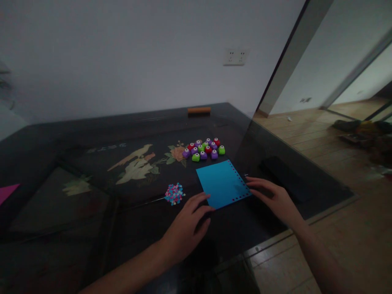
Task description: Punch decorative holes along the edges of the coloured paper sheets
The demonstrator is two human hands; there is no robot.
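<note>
A blue sheet of paper lies flat on the dark glossy table, with a row of small punched holes along its right edge and the right part of its near edge. My left hand rests at the sheet's near left corner, fingertips touching the paper and thumb apart. At the right edge, the outstretched fingers of my right hand reach the near right corner. Left of the paper sits a pile of tiny pink, blue and white paper cutouts. Behind it stand several small craft punches in purple, green and red.
Against the wall, an orange-brown roll-like object lies at the table's back. A dark flat object is at the right side. Part of a pink sheet shows at far left. The table ends at a light-coloured edge.
</note>
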